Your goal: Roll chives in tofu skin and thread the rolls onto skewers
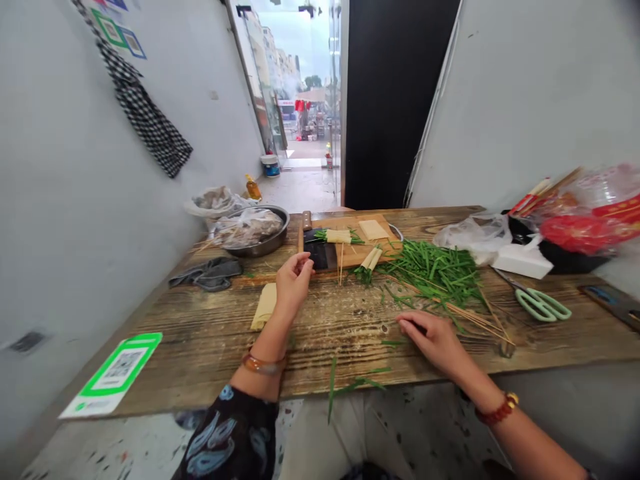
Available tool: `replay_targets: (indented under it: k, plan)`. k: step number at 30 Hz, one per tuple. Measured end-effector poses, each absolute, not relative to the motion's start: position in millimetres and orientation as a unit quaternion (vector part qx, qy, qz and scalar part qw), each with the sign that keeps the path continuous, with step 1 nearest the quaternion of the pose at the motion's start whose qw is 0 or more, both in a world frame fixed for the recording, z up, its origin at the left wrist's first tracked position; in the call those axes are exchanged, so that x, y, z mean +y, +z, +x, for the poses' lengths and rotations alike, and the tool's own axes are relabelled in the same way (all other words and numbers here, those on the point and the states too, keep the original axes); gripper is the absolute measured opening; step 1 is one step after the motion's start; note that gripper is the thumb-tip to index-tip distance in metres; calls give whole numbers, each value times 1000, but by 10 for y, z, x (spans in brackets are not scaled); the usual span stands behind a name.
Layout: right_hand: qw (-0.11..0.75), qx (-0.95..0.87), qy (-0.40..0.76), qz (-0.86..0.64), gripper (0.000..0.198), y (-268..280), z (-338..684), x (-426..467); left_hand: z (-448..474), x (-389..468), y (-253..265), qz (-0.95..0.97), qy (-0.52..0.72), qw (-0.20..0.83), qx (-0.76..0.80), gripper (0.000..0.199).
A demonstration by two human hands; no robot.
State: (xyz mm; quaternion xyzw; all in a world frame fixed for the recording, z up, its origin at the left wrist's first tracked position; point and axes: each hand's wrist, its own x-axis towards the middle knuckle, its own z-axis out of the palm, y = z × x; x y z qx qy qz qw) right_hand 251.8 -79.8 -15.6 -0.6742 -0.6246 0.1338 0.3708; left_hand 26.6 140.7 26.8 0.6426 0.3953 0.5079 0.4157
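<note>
My left hand (294, 285) is loosely closed above the table, near the cleaver (320, 257), and nothing shows in its fingers. Below it lies a stack of pale tofu skin sheets (265, 305), partly behind my wrist. My right hand (434, 339) hovers over the wood with fingers curled together and nothing visible in them. Close by is a pile of cut green chives (435, 267) with thin wooden skewers (470, 316). A chive roll wrapped in tofu skin (339, 236) rests across the cleaver blade and board. Two more rolls (371, 258) lean at the board's front edge.
The cutting board (353, 256) carries another tofu skin sheet (373, 230). A metal bowl (260, 248) with a plastic bag and a grey cloth (207, 274) lie left. Green-handled scissors (543, 305) and plastic bags (475, 237) sit right. Loose chives (360, 383) lie at the front edge.
</note>
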Motion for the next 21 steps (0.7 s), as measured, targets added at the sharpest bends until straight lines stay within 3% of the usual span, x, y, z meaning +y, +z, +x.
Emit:
replay_targets:
  k: [5, 11, 19, 21]
  plan:
    - [402, -613, 146, -664, 29, -328, 2366, -838, -285, 1419, 339, 695, 487, 285, 446, 32]
    - [403, -610, 147, -667, 31, -454, 2452, -873, -834, 1219, 246, 768, 356, 130, 517, 19]
    - [415, -618, 141, -652, 31, -454, 2436, -892, -822, 977, 166, 860, 213, 17, 463, 32]
    - [418, -619, 144, -649, 31, -450, 2434, -891, -759, 996, 153, 871, 187, 12, 454, 27]
